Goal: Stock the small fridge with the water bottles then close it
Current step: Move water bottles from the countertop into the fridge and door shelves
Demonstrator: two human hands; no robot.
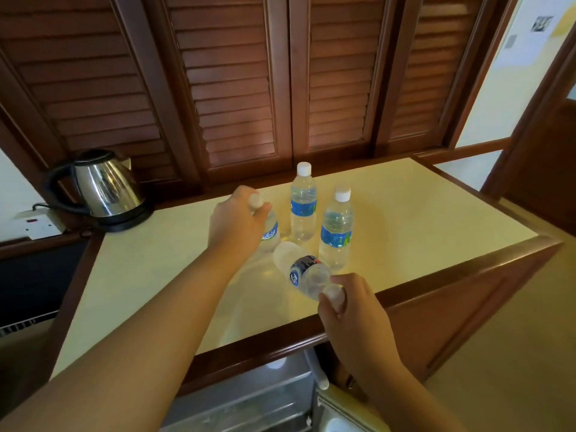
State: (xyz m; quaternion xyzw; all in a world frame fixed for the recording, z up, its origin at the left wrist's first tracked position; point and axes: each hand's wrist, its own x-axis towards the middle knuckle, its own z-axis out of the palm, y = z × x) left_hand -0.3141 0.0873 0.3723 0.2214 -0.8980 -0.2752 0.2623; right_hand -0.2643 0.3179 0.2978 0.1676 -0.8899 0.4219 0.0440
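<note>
Several clear water bottles with white caps are on the cream countertop (156, 269). My left hand (235, 224) grips the neck of an upright bottle (270, 232) with a blue label. My right hand (352, 307) holds the cap end of a tilted bottle (304, 272) with a dark label, lifted over the counter's front edge. Two more bottles stand upright behind: one at the back (303, 202), one to the right (336, 229). Below the counter the small fridge (249, 400) is open, its door (339, 413) swung to the right.
A steel electric kettle (104, 190) stands at the counter's back left beside a wall socket (34, 224). Louvred wooden doors (243, 88) rise behind the counter. A wooden rim (436, 275) edges the counter front and right.
</note>
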